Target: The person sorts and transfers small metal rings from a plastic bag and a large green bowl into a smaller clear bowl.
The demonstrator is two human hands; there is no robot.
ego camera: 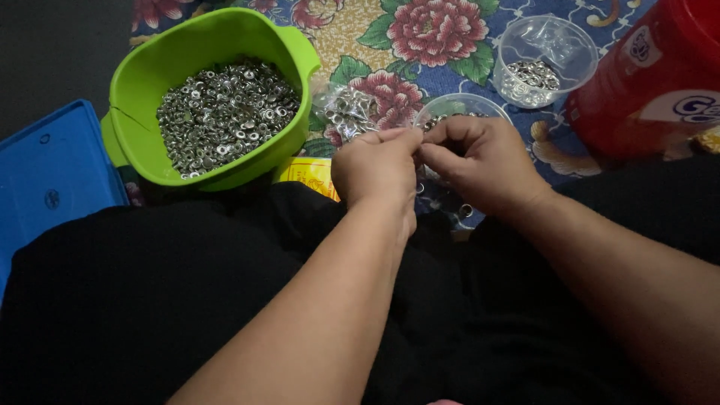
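Your left hand and right hand meet fingertip to fingertip above your lap, both pinched shut on something very small between them; it is too small to make out, though it looks like one of the little silver metal rings. They hover just over a clear plastic cup holding more of those rings, which your hands partly hide. A second clear cup, also with rings in its bottom, stands farther off to your right. Between the near cup and the green tub lies a crumpled clear bag of rings. The green plastic tub sits to your left, heaped with rings. A yellow packet peeks out under the tub's near edge. A flat blue lid or tray lies at far left. A red container with a white label patch stands at upper right. Everything rests on a floral cloth.
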